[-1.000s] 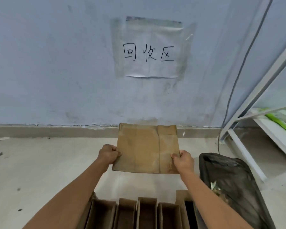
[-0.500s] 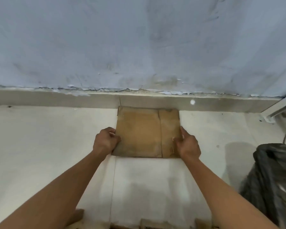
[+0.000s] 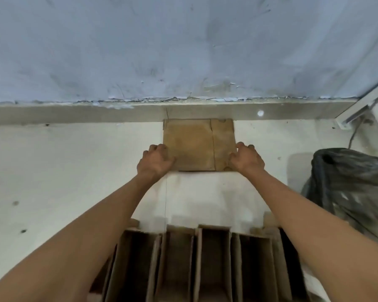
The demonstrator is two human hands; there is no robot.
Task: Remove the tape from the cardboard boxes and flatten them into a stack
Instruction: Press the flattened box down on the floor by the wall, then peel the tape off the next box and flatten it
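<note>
Pale blue scuffed wall (image 3: 183, 51) fills the top half, grey baseboard (image 3: 74, 113) under it, then a light, dirty floor (image 3: 63, 171). Flattened cardboard box (image 3: 198, 143) lies flat on the floor, far edge touching the baseboard, a vertical crease running down its right part. Left hand (image 3: 155, 161) sits at the box's near-left corner, fingers curled, knuckles up, fingertips on or at the left edge; cannot tell if the grip actually pinches the cardboard or just rests against it. Right hand (image 3: 247, 160) at the near-right corner, fingers bent and slightly spread, thumb side against the right edge, same doubt about a pinch. Both bare forearms reach in from the bottom corners. Row of open cardboard boxes (image 3: 205, 262) at the bottom centre, standing side by side, dark inside, flaps up, between the forearms and well apart from the flat piece. Black plastic bag (image 3: 349, 188) on the floor at right, crumpled, blurred. White metal frame (image 3: 362, 107) at the upper right by the wall, a thin cable (image 3: 356, 132) hanging beside it.
</note>
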